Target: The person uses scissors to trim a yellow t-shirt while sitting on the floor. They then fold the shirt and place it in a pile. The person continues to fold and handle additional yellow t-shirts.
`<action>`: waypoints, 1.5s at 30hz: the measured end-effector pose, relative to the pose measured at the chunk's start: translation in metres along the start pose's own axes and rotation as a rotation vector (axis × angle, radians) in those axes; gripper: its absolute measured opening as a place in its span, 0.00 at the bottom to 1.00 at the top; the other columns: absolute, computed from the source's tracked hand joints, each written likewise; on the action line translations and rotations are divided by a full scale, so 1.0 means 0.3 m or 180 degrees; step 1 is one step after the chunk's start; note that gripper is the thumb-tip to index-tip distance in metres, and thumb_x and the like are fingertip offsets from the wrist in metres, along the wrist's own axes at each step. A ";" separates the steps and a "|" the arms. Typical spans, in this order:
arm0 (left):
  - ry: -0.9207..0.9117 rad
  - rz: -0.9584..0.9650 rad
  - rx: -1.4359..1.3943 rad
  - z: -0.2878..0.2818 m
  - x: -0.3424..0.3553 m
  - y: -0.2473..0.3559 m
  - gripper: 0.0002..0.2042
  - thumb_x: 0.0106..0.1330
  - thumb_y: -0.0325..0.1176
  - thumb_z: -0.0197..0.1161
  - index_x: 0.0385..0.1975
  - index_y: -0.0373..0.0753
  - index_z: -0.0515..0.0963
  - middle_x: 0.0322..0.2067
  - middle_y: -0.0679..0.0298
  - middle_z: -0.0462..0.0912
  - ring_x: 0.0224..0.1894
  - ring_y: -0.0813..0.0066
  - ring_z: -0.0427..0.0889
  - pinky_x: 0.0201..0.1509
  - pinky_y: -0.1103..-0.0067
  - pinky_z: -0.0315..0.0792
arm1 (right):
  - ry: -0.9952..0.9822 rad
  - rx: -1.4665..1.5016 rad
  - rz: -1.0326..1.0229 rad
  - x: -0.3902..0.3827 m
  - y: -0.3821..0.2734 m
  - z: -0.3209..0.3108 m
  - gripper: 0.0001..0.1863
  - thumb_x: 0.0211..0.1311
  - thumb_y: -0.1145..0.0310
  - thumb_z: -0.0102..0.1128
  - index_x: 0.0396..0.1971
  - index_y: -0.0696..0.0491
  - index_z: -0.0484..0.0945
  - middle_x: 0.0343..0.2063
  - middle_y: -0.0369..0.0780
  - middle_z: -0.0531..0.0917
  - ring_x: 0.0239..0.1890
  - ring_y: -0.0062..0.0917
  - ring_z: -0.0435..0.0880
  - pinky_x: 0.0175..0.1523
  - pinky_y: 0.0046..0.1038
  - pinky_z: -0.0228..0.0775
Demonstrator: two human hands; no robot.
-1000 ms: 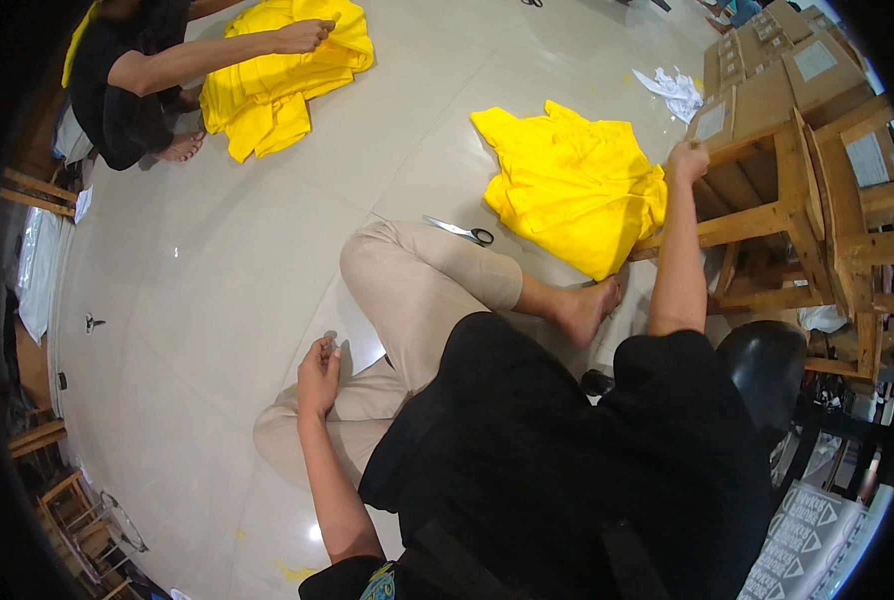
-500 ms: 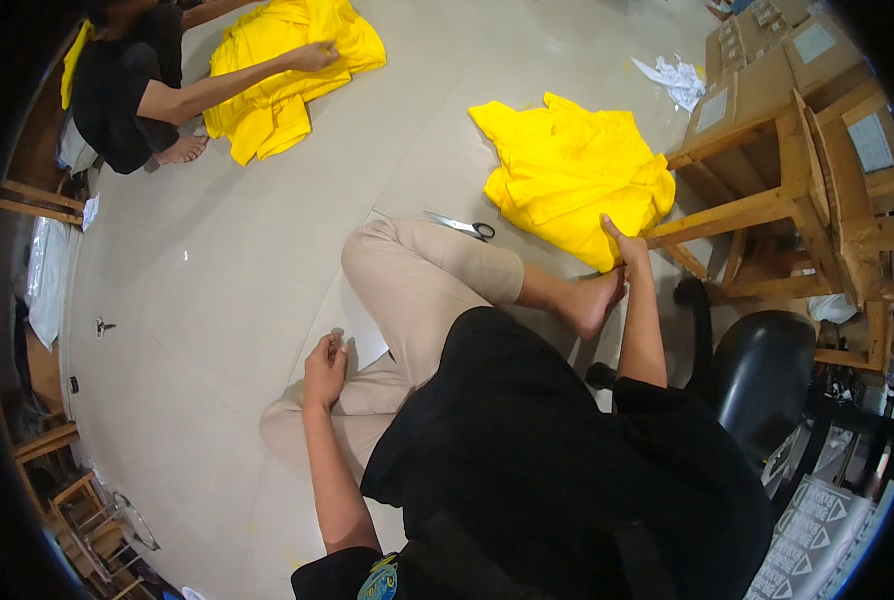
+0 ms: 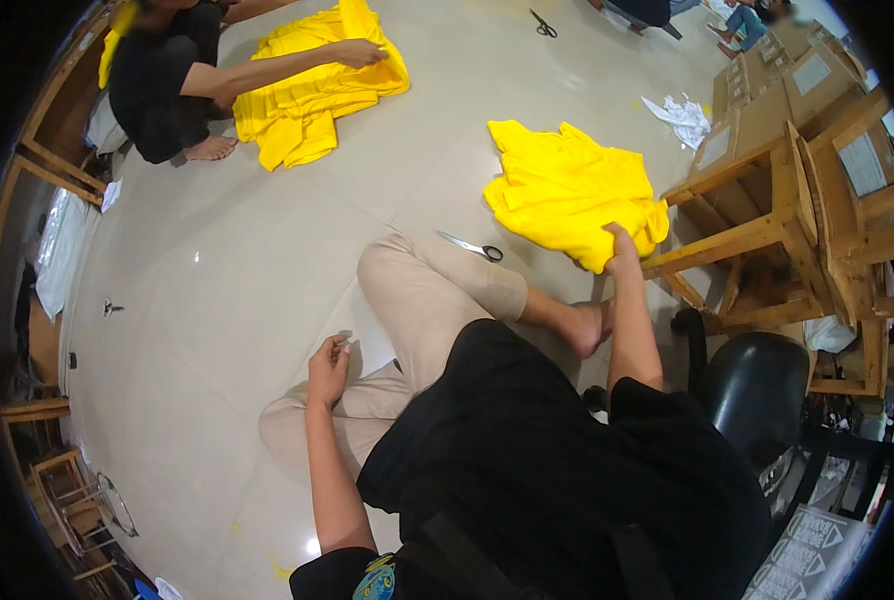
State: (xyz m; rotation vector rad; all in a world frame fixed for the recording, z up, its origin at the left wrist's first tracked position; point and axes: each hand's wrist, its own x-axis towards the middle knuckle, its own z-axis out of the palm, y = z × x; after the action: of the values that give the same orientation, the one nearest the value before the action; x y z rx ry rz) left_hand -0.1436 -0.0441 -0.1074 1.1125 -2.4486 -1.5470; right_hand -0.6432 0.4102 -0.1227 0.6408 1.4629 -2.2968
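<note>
A heap of yellow cloth garments lies on the floor ahead and to the right. My right hand grips its near edge, thumb on top and the other fingers hidden. Loosely curled, my left hand hangs empty over my bent leg. Beside it a white sheet is partly covered by my leg. Scissors with black handles rest on the floor between my knee and the heap.
A crouching person handles more yellow cloth at the far left. Wooden stools, cartons and a black chair stand on the right. Another pair of scissors and white scraps lie farther off.
The view has tipped up, showing more of the far floor, including the far scissors. My right hand has closed on the heap's edge, and the heap's right part has changed shape.
</note>
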 end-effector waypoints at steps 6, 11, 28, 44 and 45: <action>0.0515 -0.0004 -0.0815 -0.121 -0.042 0.067 0.16 0.84 0.33 0.63 0.65 0.34 0.82 0.46 0.62 0.89 0.48 0.76 0.85 0.54 0.76 0.79 | -0.1536 0.1005 -0.1232 -0.512 -0.405 0.577 0.25 0.69 0.66 0.64 0.63 0.60 0.78 0.58 0.51 0.87 0.58 0.46 0.89 0.64 0.49 0.86; 0.0071 0.0680 -0.1210 -0.031 -0.059 0.358 0.16 0.85 0.34 0.63 0.66 0.35 0.82 0.47 0.66 0.89 0.50 0.78 0.83 0.60 0.78 0.76 | -0.2092 0.1115 -0.1592 -0.441 -0.593 0.692 0.25 0.78 0.59 0.53 0.63 0.62 0.78 0.57 0.51 0.88 0.60 0.45 0.89 0.67 0.46 0.83; -0.2678 0.1238 -0.2388 0.246 -0.267 0.873 0.33 0.88 0.47 0.59 0.82 0.34 0.58 0.73 0.47 0.76 0.75 0.62 0.76 0.78 0.67 0.70 | -0.1937 0.0552 -0.1359 -0.855 -0.261 1.130 0.22 0.78 0.67 0.57 0.64 0.63 0.78 0.57 0.49 0.89 0.53 0.40 0.94 0.60 0.40 0.89; 0.2960 0.0080 -0.2493 -0.262 -0.060 0.842 0.36 0.83 0.51 0.64 0.81 0.36 0.62 0.81 0.50 0.64 0.80 0.52 0.68 0.83 0.61 0.65 | -0.3473 -0.1021 -0.1274 -1.304 -0.056 0.908 0.27 0.67 0.72 0.73 0.64 0.58 0.78 0.55 0.40 0.87 0.56 0.30 0.88 0.65 0.36 0.80; 0.3073 0.0312 -0.1633 -0.314 -0.092 0.810 0.37 0.82 0.49 0.66 0.82 0.35 0.61 0.82 0.48 0.62 0.81 0.50 0.66 0.83 0.60 0.63 | -0.3526 -0.1042 -0.1008 -1.315 -0.077 0.905 0.27 0.67 0.71 0.73 0.65 0.58 0.78 0.55 0.40 0.87 0.57 0.30 0.88 0.65 0.36 0.80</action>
State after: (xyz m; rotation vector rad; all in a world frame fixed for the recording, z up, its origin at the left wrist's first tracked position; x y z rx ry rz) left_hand -0.2192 -0.0408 0.1434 1.1980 -1.3592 -1.0988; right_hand -0.3749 0.1901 0.2081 -0.8880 1.2972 -1.9196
